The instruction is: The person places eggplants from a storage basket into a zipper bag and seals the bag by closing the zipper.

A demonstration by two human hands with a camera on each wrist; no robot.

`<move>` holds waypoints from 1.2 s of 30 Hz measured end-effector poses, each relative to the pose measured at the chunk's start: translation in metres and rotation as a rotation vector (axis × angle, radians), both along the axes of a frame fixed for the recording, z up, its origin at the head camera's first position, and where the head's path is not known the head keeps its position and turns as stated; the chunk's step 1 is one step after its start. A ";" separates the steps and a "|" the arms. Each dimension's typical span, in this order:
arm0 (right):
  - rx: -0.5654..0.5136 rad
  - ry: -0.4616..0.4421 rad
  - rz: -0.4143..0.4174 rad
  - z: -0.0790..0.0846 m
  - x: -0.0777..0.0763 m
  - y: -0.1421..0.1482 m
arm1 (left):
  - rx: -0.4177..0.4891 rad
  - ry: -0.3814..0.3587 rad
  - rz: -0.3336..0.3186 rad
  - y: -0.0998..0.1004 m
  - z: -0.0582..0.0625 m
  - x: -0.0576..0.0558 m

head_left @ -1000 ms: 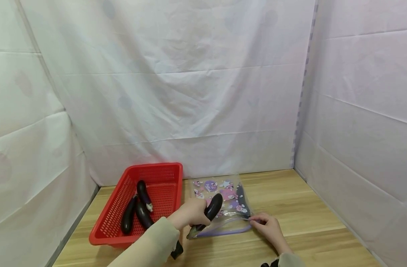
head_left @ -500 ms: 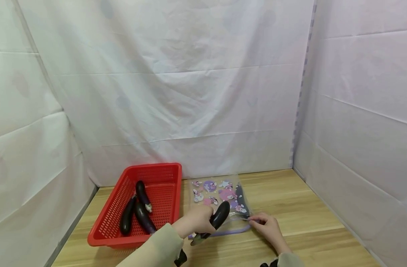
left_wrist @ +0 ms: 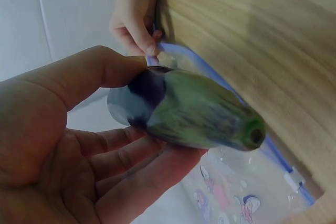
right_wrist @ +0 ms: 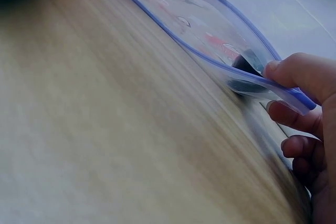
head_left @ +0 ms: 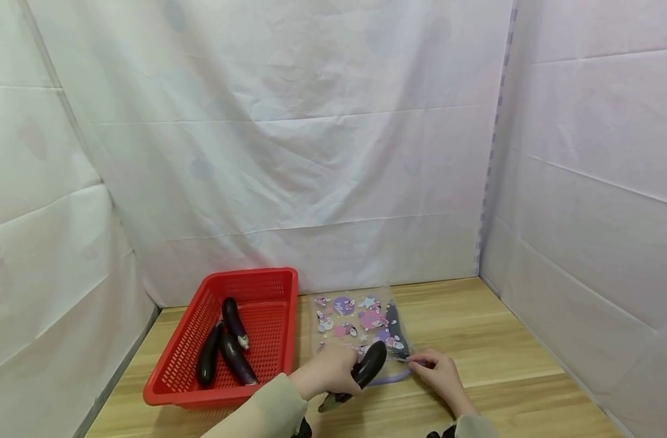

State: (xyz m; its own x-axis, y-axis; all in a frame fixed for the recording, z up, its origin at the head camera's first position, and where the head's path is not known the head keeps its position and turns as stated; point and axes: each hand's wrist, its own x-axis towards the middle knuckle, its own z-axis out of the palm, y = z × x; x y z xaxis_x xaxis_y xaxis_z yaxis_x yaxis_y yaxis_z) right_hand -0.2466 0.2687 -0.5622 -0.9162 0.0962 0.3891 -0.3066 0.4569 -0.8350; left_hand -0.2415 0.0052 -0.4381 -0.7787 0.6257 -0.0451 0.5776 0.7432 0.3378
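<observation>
My left hand (head_left: 335,368) grips a dark purple eggplant (head_left: 370,364) over the near part of a clear zip bag (head_left: 348,316) printed with pink and purple cartoon figures. In the left wrist view the eggplant's green stem end (left_wrist: 210,109) points away from the palm, held between thumb and fingers. My right hand (head_left: 437,372) pinches the right corner of the bag's purple zip edge (right_wrist: 226,66) between thumb and forefinger. The bag's mouth gapes in the right wrist view. Inside, along its right side, lies a dark eggplant (head_left: 393,325). A white slider (left_wrist: 294,180) sits on the zip.
A red plastic basket (head_left: 295,304) stands at the left with three eggplants (head_left: 236,359) inside. The wooden table (head_left: 475,316) is bordered by white cloth (head_left: 333,152) at the back and both sides.
My left hand has moved right and nearer with the eggplant, from over the bag's middle to its mouth. The right hand has kept its place on the bag's corner.
</observation>
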 end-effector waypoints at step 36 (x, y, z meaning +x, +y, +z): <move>-0.009 0.061 -0.005 -0.014 -0.008 0.003 | -0.111 0.035 -0.045 0.019 -0.036 0.002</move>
State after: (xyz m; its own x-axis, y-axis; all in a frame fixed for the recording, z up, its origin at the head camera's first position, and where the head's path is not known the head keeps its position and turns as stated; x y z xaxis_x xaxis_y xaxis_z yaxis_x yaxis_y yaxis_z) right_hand -0.2549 0.2722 -0.5758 -0.8901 0.1047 0.4436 -0.3551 0.4510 -0.8189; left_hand -0.2391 0.0241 -0.4739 -0.7523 0.6527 -0.0893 0.6212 0.7480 0.2337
